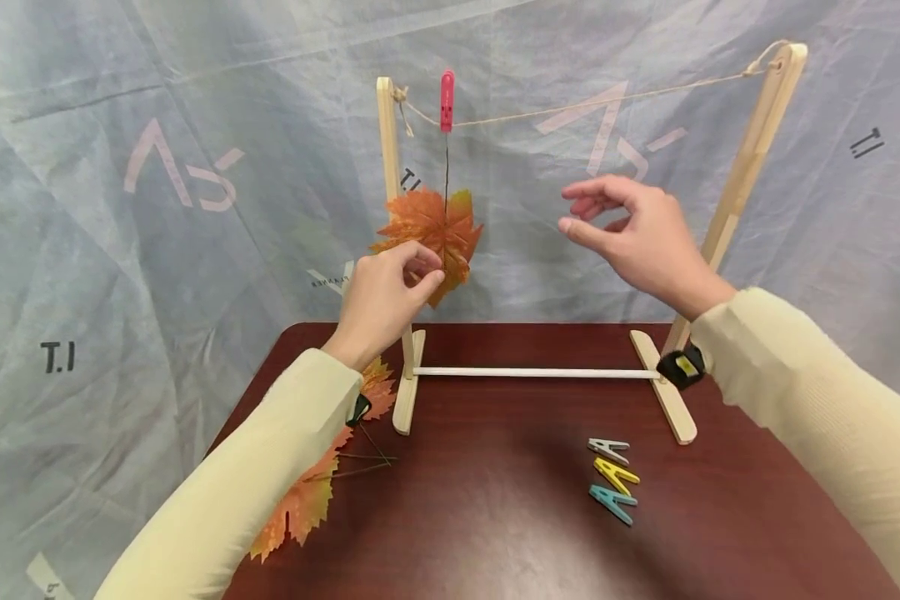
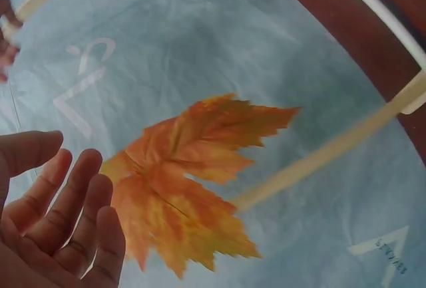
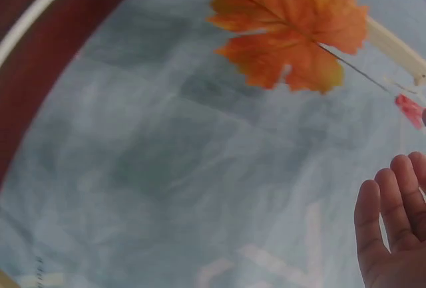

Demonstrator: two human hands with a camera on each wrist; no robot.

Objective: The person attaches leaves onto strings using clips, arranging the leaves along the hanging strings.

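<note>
An orange maple leaf [image 1: 427,225] hangs by its thin stem from a pink clothespin [image 1: 447,102] clipped on the twine [image 1: 570,107], near the left post. My left hand [image 1: 386,292] is just in front of the leaf in the head view; the left wrist view shows its fingers loosely bent, holding nothing, beside the leaf [image 2: 186,181]. My right hand [image 1: 641,237] is raised in the air to the right of the leaf, fingers relaxed and nothing between them. The right wrist view shows the leaf [image 3: 286,28] and part of the pink clothespin [image 3: 409,110] away from that hand's fingers.
A wooden frame with a right post [image 1: 750,167] and a white bottom bar [image 1: 532,372] stands on the dark red table [image 1: 480,500]. Grey [image 1: 609,448], yellow [image 1: 617,475] and blue [image 1: 613,503] clothespins lie at the right. More leaves [image 1: 300,508] lie under my left forearm.
</note>
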